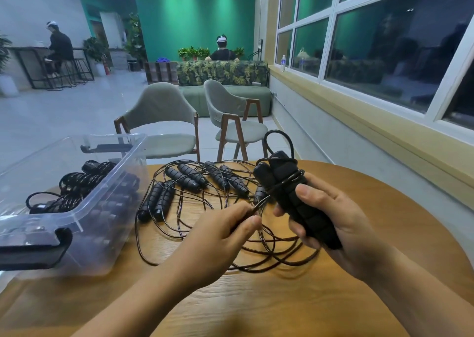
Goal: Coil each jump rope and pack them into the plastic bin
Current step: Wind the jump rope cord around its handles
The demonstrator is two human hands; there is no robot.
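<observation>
Nearest me, at the bottom of the frame, is the round wooden table (256,303), with both forearms reaching over it. My right hand (336,224), right of centre, is wrapped round a pair of black foam jump-rope handles (289,195). They are held side by side and tilted up to the left. A few turns of thin dark cord (284,184) cross them near the top, and a small loop stands above. My left hand (218,236), just beside it at centre, pinches a run of that cord between thumb and fingertips, close to the handles. I judge this to be the wrapping step for this rope, only partly done. Much of its cord seems to trail into the heap below, though I cannot tell which strand is its own.

Behind the hands, mid-frame, the loose black jump ropes (187,177) lie tangled on the table. I count about three pairs of handles and perhaps one more, with cords overlapping. At lower left stands the clear plastic bin (112,175), lid off, holding several bundled black ropes (74,183); how many I cannot tell. So some are packed, one is in hand, and roughly three are left to coil.

Further back, two grey chairs (164,121) stand by the table.
</observation>
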